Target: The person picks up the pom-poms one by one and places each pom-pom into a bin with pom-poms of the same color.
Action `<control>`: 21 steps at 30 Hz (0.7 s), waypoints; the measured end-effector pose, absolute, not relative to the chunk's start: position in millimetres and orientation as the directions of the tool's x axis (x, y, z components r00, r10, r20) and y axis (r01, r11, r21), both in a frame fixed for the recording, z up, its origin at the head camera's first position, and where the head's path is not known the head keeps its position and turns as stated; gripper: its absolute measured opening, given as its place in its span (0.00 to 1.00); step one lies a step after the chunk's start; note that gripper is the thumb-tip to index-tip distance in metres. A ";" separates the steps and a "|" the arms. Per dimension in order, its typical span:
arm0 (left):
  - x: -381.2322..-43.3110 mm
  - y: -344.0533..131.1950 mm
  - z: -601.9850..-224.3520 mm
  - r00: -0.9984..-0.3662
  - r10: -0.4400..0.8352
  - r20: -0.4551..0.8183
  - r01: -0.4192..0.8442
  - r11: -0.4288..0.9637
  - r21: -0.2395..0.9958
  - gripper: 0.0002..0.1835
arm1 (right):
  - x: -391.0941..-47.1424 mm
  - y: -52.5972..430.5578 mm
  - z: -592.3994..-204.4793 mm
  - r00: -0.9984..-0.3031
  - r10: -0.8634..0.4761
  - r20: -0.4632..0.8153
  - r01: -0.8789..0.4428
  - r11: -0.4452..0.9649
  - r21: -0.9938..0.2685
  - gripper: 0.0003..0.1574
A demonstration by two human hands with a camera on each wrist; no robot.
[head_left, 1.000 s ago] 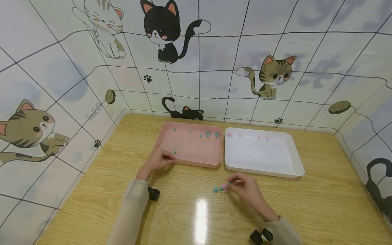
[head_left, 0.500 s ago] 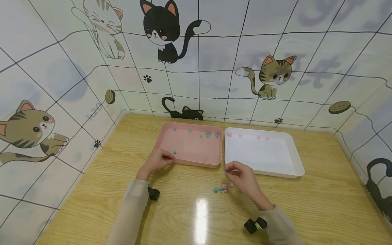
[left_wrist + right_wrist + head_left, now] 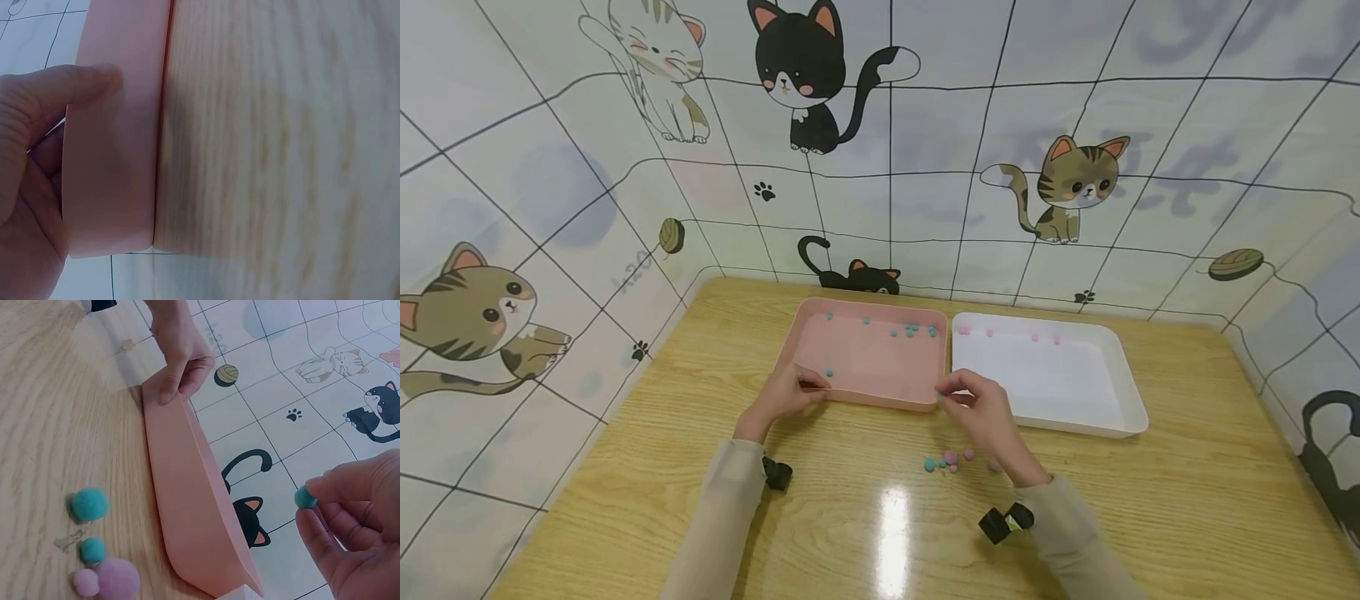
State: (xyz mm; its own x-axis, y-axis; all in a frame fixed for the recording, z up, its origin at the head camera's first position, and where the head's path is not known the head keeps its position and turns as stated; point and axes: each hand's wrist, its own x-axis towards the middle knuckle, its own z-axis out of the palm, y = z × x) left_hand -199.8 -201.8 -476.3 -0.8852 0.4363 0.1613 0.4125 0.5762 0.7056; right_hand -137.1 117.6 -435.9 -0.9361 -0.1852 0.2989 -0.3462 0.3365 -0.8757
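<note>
Left hand (image 3: 784, 392) gripping pink tray (image 3: 115, 175) at near wall; right hand (image 3: 988, 408) pinching small teal pom-pom (image 3: 304, 498).

Pink tray (image 3: 880, 367) and white tray (image 3: 1045, 379), both plain. Held pompom (image 3: 305, 497), teal. Pompoms in the pink tray (image 3: 909, 333), teal; pompoms in the white tray (image 3: 1057, 340), pale pink. Table (image 3: 1150, 517), yellow-brown with streaked grain; loose pompoms (image 3: 89, 504) there, teal and pink. Wall (image 3: 940, 125), whitish with black grid lines, a black-and-white cat (image 3: 808, 58), brown striped cats (image 3: 1078, 179) and black paw prints (image 3: 764, 192). Sleeves (image 3: 718, 508), beige.
</note>
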 end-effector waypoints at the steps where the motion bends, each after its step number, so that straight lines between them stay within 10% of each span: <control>1: -199.8 -201.8 -476.4 -0.884 0.439 0.162 0.415 0.576 0.704 0.02 | -138.9 116.1 -435.1 -0.937 -0.179 0.299 -0.344 0.338 -0.876 0.06; 21: -200.7 -202.3 -476.3 -0.887 0.436 0.151 0.409 0.591 0.695 0.03 | -168.6 84.8 -432.7 -0.947 -0.130 0.294 -0.320 0.293 -0.901 0.06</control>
